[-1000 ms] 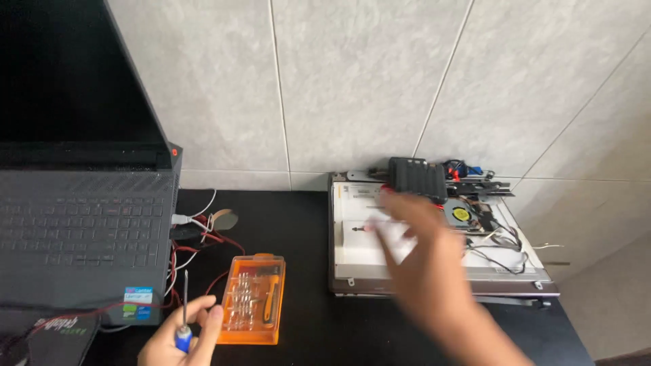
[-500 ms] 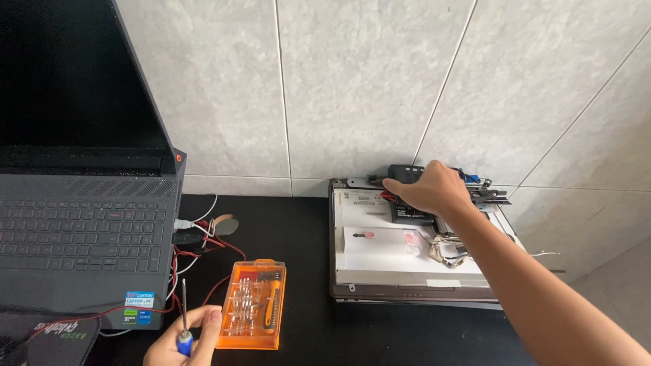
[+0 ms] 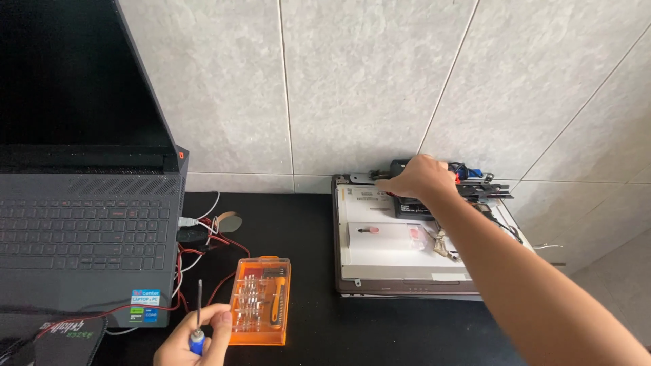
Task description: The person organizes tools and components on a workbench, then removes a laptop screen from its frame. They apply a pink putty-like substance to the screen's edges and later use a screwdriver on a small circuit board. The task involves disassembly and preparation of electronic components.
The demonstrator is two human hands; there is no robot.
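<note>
Right hand (image 3: 422,177) grips a black part (image 3: 412,203) atop the opened device (image 3: 380,264); left hand (image 3: 193,339) holds a screwdriver (image 3: 199,315).
Screwdriver shaft points upward, device well off to its right, right hand nearer.

The black desk (image 3: 308,224) carries an orange screwdriver-bit case (image 3: 260,299), with an open grey laptop (image 3: 81,237) to its left, tangled red and white wires (image 3: 200,234) between them, and a dismantled laptop chassis (image 3: 400,251) to its right.
</note>
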